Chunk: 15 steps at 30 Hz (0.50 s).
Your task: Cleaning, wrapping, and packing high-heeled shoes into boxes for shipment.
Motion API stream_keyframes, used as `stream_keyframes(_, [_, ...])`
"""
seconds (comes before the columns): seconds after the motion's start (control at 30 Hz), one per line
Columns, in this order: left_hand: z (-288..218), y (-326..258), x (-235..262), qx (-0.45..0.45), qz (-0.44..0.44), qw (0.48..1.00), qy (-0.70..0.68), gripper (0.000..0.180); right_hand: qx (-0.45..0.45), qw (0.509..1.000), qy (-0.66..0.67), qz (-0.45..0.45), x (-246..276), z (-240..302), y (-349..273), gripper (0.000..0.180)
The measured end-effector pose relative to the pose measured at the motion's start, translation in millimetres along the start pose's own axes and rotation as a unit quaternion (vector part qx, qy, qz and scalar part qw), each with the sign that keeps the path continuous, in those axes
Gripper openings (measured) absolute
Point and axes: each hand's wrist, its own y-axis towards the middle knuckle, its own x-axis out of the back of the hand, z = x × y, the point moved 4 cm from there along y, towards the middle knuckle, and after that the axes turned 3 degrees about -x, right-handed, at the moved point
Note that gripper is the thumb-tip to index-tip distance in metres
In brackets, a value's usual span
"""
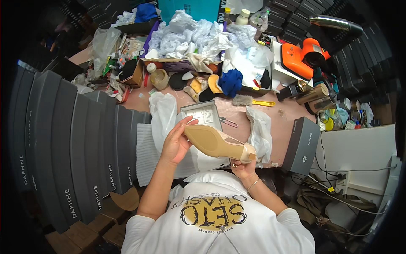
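Note:
A beige heeled shoe (215, 142) is held up in front of my chest, its tan sole turned towards me. The toe points left and the heel right. My left hand (176, 142) grips the toe end, thumb and fingers along its edge. Below the heel, my right hand (244, 169) closes on the back of the shoe; part of its fingers is hidden behind it. Beyond the shoe lies an open grey shoe box (202, 111) with a printed paper inside. White tissue paper (259, 131) lies on the right, and more tissue (163, 112) on the left.
Dark grey shoe boxes (63, 148) stand stacked at left; another grey box (301, 146) is at right. A yellow-handled brush (253, 101), a blue cloth (231, 82), crumpled white paper (186, 36) and an orange device (298, 59) lie farther back. Cables (338, 174) hang at right.

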Motion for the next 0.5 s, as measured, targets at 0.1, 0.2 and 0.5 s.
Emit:
stream_keyframes(0.1, [3,3,5,-0.002,-0.006,1.0,-0.005,0.038,-0.005,1.0,-0.008,-0.019,-7,-1,-2,0.077])
stream_keyframes(0.2, [6,4,10,0.007,-0.008,1.0,-0.005,0.038,0.002,1.0,-0.028,-0.012,-8,0,-3,0.072])
stream_keyframes(0.5, [-3,0,32,-0.081,-0.138,0.978,0.137,0.043,0.222,0.422,-0.876,-0.075,-85,50,-22,0.071])
